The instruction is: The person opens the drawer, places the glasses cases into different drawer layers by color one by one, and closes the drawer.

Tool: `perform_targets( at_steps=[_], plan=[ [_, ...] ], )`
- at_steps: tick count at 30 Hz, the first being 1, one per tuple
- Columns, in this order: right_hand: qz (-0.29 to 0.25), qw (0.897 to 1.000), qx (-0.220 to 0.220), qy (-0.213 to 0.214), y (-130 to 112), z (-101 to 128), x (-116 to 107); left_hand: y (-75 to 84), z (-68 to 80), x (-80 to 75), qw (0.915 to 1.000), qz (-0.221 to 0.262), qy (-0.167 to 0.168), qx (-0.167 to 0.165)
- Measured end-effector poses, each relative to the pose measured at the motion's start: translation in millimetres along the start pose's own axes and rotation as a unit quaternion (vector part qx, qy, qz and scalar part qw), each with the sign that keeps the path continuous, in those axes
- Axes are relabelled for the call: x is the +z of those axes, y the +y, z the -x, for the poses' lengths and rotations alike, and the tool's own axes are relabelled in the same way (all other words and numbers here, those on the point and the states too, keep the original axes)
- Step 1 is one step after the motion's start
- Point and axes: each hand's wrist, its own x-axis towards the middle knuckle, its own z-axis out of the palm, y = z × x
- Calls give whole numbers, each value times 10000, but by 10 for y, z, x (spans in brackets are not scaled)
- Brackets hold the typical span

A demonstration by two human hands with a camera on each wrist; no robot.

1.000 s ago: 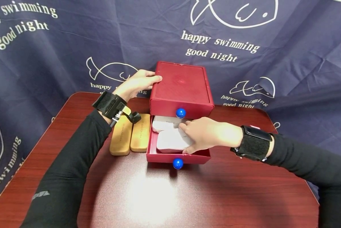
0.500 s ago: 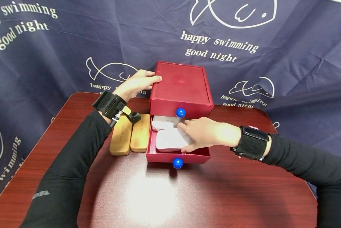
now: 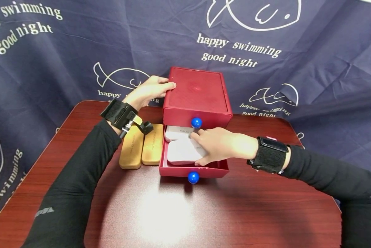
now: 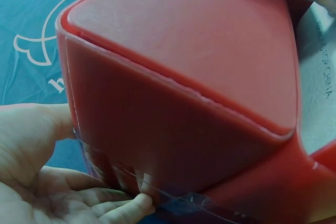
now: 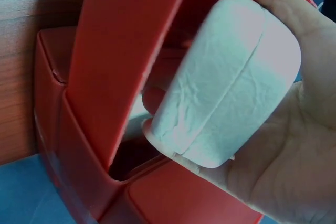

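A red two-drawer box (image 3: 199, 91) stands at the back of the table. My left hand (image 3: 149, 90) steadies its left side, thumb over the top edge; in the left wrist view the fingers (image 4: 126, 211) lie fairly straight against the taped side wall. The pulled-out lower drawer (image 3: 179, 172) contains two white glasses cases. My right hand (image 3: 217, 146) grips the front white glasses case (image 3: 183, 151) by its right end, thumb on the near side, fingers on the far side. Behind it lies the other white glasses case (image 3: 174, 133), partly under the upper drawer. The right wrist view shows the gripped case's end (image 5: 226, 85) tilted.
Two yellow glasses cases, an outer one (image 3: 131, 148) and an inner one (image 3: 153, 146), lie side by side left of the box. Blue knobs stick out from the upper drawer (image 3: 210, 119) and the lower drawer. A dark blue printed cloth (image 3: 160, 38) hangs behind the table (image 3: 250, 213).
My right hand has shifted slightly left with the front white glasses case, which sits closer to the drawer's left wall. The left hand and the box have stayed in place.
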Motion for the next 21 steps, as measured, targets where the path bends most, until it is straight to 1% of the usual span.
perform_targets(
  at_steps=[4,11,14,21],
  plan=[
    [106,9997,116,-159,-36,-37,-32,4,-7,-1,10000,-44,16,-30],
    [341,9989,221,-246,-91,-73,-88,1,-28,-7,10000,-64,-7,5],
    [483,9978,257,-369,-108,-101,-82,-7,-31,-9,10000,-22,-11,1],
    [596,9965,238,-544,-128,-179,-54,-31,-44,-15,10000,9,-6,-10]
  ],
)
